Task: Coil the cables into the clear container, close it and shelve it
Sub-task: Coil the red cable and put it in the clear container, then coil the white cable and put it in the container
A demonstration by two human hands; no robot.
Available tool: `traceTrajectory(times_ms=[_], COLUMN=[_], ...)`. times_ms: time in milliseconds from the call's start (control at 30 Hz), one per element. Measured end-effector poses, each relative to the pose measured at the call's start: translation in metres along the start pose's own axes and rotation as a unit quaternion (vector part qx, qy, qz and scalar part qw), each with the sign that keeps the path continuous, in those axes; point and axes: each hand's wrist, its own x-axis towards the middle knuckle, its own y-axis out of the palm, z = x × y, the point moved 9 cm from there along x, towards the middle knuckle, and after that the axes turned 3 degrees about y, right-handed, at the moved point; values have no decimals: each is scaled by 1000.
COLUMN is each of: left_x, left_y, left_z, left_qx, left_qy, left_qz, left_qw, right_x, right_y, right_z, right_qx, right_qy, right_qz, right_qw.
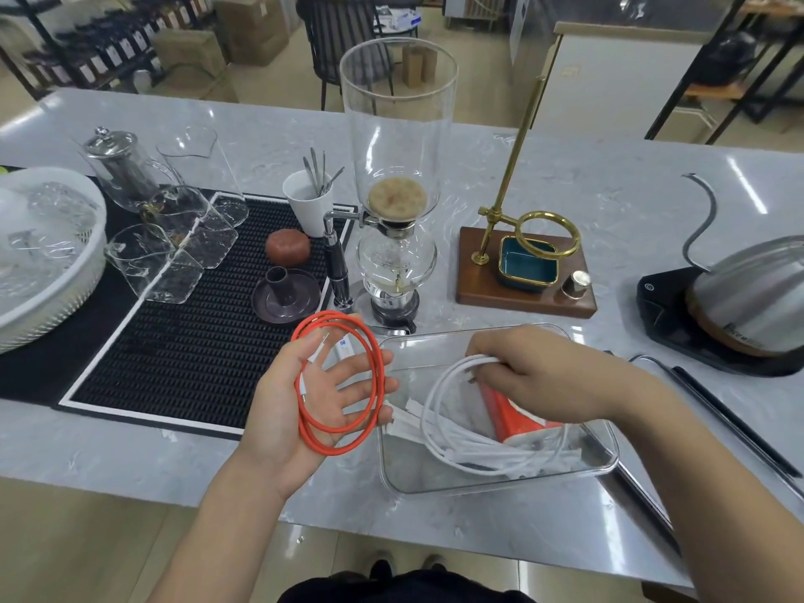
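A: Head view: a grey marble counter [565, 176] in a shop-like room, with shelves and boxes behind.

B: And the hands?

A: The left hand [317, 393] lies palm up, fingers spread and loose, with the red cable [374, 385] looped in rings over it. I'd say it is held flat so the coil keeps its shape. The right hand [544, 376] is closed on the white cable [439, 402], reaching down into the clear container [609, 450], probably to settle it there.

B: What's inside already?

A: White leads and an orange-and-white pack [517, 417].

B: Anything in the way?

A: A glass coffee siphon [396, 211] stands just behind the container, a kettle [748, 293] to the right, and a black mat [195, 332] with glassware to the left. I can't pick out a lid.
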Motion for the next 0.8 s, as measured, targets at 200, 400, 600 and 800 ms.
traceTrajectory(times_ms=[200,400,600,800], left_x=[6,8,9,18], left_y=[5,8,14,43], left_z=[1,3,2,3], left_qx=[-1,2,41,324], left_qy=[0,-3,11,86], left_qz=[34,34,34,71], left_qw=[999,999,999,939], right_x=[-21,-44,-64,-77], right_y=[-35,-48,-66,-69], right_z=[-11,-30,-57,-73], right_qx=[135,356,485,580], right_qy=[38,91,119,113], right_qz=[-48,-52,-149,-190], right_qw=[989,928,854,784])
